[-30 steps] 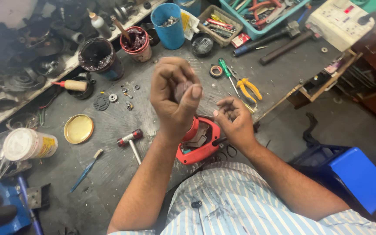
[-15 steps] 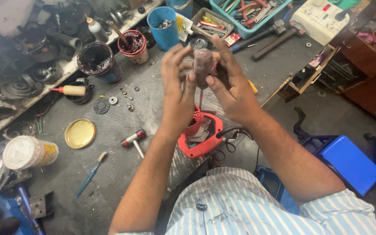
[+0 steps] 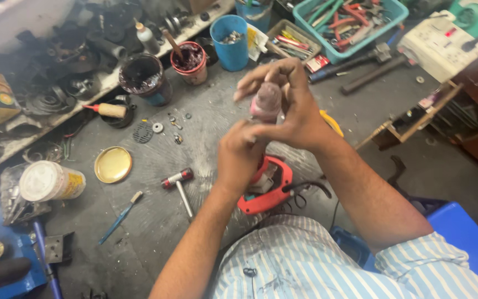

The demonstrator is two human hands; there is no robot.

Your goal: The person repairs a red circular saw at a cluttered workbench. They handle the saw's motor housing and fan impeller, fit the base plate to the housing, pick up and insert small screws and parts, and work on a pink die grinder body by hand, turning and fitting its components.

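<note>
The grey, dusty worktop (image 3: 206, 138) is lying under you, crowded with tins, tools and small loose parts. You are holding a small dark, pinkish cylindrical motor part (image 3: 265, 102) up in the air, well above the worktop, between both hands. Your right hand (image 3: 291, 105) is closing around it from the top and side, and your left hand (image 3: 244, 155) is gripping it from below; the picture is blurred here, so I cannot tell the exact finger positions. Directly below, the open red power tool body (image 3: 264, 185) is resting near your shirt. If the part is greasy, I think it may be slipping and falling onto the red body or among the small washers and screws (image 3: 167, 124), where it could be damaged or scatter them. The small hammer with red head (image 3: 177, 182) is lying just beside, and an elbow could be knocking it.
</note>
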